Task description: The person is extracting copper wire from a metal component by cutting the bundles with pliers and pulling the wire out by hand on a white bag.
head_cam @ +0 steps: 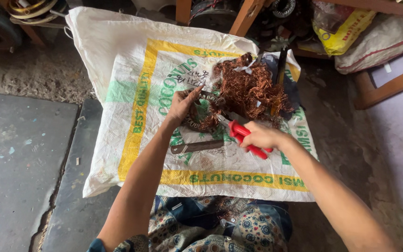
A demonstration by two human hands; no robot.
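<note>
White woven sack point(131, 60) is lying spread over the floor. On it, the left hand point(181, 106) is gripping the ring-shaped motor stator point(201, 114) by its left rim. Just right of the stator, the right hand point(260, 136) is clenching 1 pair of red-handled pliers point(240, 132), jaws pointing at it. Behind the stator, a copper wire tangle point(250, 86) is lying

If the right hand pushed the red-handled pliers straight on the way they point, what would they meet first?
Probably the ring-shaped motor winding steadied by the left hand; the pliers in the right hand already point at it, though depth is unclear.
</note>
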